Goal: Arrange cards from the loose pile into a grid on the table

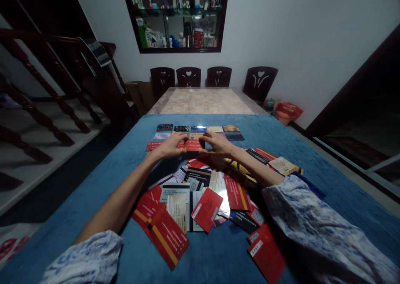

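Note:
Both arms reach forward over a blue cloth (218, 255). My left hand (170, 146) and my right hand (217, 143) pinch the two ends of a red card (193, 145) lying flat on the cloth. Just beyond it lie two neat rows of cards (200, 130), dark, blue and tan ones. A second red card (152, 145) lies left of my left hand. Under my forearms spreads a loose heap of cards (200, 200), mostly red, with some white, black and yellow-striped ones.
The cloth covers the near end of a long table with a pale marbled top (203, 100). Several dark chairs (190, 76) stand at its far end. A wooden stair rail (46, 67) runs on the left, and a glass wall cabinet (178, 15) holds bottles.

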`<control>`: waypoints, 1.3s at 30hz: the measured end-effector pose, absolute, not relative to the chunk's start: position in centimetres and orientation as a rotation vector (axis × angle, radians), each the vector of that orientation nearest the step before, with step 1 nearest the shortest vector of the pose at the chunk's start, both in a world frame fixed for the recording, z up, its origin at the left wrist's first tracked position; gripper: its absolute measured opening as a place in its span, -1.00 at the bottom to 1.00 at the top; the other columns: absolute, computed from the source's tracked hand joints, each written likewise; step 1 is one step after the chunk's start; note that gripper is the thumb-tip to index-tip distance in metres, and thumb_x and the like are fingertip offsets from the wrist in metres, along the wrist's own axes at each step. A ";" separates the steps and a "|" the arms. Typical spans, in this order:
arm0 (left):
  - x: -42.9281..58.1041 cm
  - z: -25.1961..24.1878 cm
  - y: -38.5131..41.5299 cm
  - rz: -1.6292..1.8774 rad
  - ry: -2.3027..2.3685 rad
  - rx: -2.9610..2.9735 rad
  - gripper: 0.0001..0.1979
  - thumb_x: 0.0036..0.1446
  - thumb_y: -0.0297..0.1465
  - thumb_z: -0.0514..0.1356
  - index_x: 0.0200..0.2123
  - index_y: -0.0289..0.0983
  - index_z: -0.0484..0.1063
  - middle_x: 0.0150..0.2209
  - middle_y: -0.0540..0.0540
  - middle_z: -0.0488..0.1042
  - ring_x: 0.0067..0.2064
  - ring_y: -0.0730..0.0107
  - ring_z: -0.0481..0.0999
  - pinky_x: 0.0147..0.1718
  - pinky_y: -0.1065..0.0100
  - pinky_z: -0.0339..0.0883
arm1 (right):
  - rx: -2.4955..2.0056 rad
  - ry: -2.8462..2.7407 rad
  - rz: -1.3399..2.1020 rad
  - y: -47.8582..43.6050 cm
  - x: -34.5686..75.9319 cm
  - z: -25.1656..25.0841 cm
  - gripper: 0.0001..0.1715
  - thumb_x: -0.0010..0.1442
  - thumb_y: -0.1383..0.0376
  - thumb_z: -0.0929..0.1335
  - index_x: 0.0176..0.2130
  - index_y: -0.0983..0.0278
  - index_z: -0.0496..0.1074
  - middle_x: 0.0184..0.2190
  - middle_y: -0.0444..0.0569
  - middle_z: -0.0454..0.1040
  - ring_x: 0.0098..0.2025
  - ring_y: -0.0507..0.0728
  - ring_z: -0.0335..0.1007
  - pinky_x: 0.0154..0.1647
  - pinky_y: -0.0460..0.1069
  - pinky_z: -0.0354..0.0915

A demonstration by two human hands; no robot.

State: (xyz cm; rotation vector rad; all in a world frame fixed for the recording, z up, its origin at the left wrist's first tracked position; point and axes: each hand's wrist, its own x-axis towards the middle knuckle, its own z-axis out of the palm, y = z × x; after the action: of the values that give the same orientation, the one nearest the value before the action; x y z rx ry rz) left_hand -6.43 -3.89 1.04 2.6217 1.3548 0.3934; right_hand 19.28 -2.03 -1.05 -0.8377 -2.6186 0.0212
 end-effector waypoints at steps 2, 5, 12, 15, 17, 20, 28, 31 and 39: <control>-7.1 1.0 -4.0 0.376 1.419 2.630 -0.51 0.06 -0.34 0.24 0.11 -0.23 0.43 0.09 -0.16 0.45 0.15 0.01 0.30 0.20 0.02 0.20 | -0.845 -2.635 0.044 -1.7 18.2 -1.0 -0.57 0.24 0.03 0.41 -0.09 0.32 0.48 -0.14 0.12 0.36 -0.11 0.21 0.28 -0.07 0.06 0.26; -7.9 0.9 -4.0 0.319 1.536 2.616 -0.49 0.08 -0.35 0.21 0.14 -0.25 0.41 0.11 -0.20 0.43 0.17 -0.03 0.26 0.19 -0.02 0.18 | -0.873 -2.652 0.054 -1.2 16.7 -0.8 -0.58 0.23 0.05 0.42 -0.10 0.32 0.47 -0.13 0.12 0.35 -0.10 0.20 0.27 -0.07 0.05 0.24; -9.4 0.5 -3.5 0.169 1.730 2.539 -0.49 0.08 -0.38 0.17 0.15 -0.21 0.40 0.19 -0.23 0.37 0.23 -0.13 0.18 0.08 -0.11 0.19 | -0.923 -2.688 0.117 0.0 13.7 -1.3 -0.70 0.22 0.17 0.44 -0.13 0.32 0.49 -0.10 0.11 0.38 -0.06 0.19 0.31 -0.03 0.03 0.24; -9.9 0.1 -3.2 0.144 1.771 2.516 -0.49 0.08 -0.39 0.18 0.14 -0.20 0.40 0.20 -0.22 0.37 0.23 -0.15 0.18 0.06 -0.10 0.18 | -1.006 -2.670 0.104 0.4 12.6 -1.7 -0.72 0.20 0.21 0.45 -0.12 0.32 0.51 -0.09 0.12 0.39 -0.06 0.19 0.33 -0.04 0.02 0.23; -10.1 -0.2 -3.0 0.128 1.786 2.500 -0.50 0.09 -0.39 0.18 0.14 -0.20 0.40 0.20 -0.22 0.38 0.24 -0.15 0.18 0.07 -0.12 0.16 | -1.029 -2.665 0.118 0.4 12.1 -2.0 -0.73 0.20 0.24 0.45 -0.12 0.32 0.52 -0.09 0.11 0.40 -0.08 0.17 0.35 -0.05 0.01 0.23; -10.4 -0.7 -2.8 0.091 1.806 2.473 -0.50 0.10 -0.39 0.18 0.14 -0.22 0.39 0.20 -0.23 0.39 0.26 -0.15 0.16 0.09 -0.15 0.13 | -1.016 -2.686 0.165 0.4 11.8 -2.1 -0.73 0.22 0.25 0.44 -0.09 0.34 0.53 -0.11 0.11 0.41 -0.12 0.14 0.36 -0.07 -0.02 0.22; -10.9 -1.6 -2.2 0.080 1.786 2.460 -0.52 0.11 -0.39 0.18 0.14 -0.22 0.41 0.20 -0.24 0.40 0.29 -0.14 0.13 0.15 -0.14 0.08 | -1.017 -2.668 0.218 0.8 11.5 -3.1 -0.72 0.23 0.22 0.44 -0.11 0.36 0.53 -0.14 0.12 0.42 -0.12 0.13 0.35 -0.09 -0.03 0.21; -11.0 -1.8 -2.1 0.090 1.782 2.462 -0.51 0.11 -0.39 0.17 0.15 -0.21 0.40 0.21 -0.26 0.37 0.30 -0.16 0.12 0.13 -0.18 0.09 | -1.020 -2.661 0.226 0.9 11.5 -3.3 -0.72 0.22 0.21 0.45 -0.12 0.36 0.54 -0.14 0.12 0.42 -0.12 0.14 0.35 -0.08 -0.02 0.22; -11.2 -2.1 -2.0 0.088 1.784 2.476 -0.51 0.11 -0.38 0.14 0.15 -0.19 0.41 0.18 -0.26 0.37 0.27 -0.14 0.16 0.12 -0.18 0.12 | -1.030 -2.652 0.233 1.0 11.4 -3.5 -0.70 0.23 0.19 0.44 -0.11 0.33 0.55 -0.17 0.10 0.45 -0.14 0.13 0.36 -0.06 -0.02 0.23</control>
State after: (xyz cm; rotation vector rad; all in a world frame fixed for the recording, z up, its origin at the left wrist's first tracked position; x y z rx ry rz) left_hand -11.17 -2.04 -2.07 2.4761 1.7841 0.0878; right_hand 11.36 1.00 -3.45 -1.0298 -2.6523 0.2325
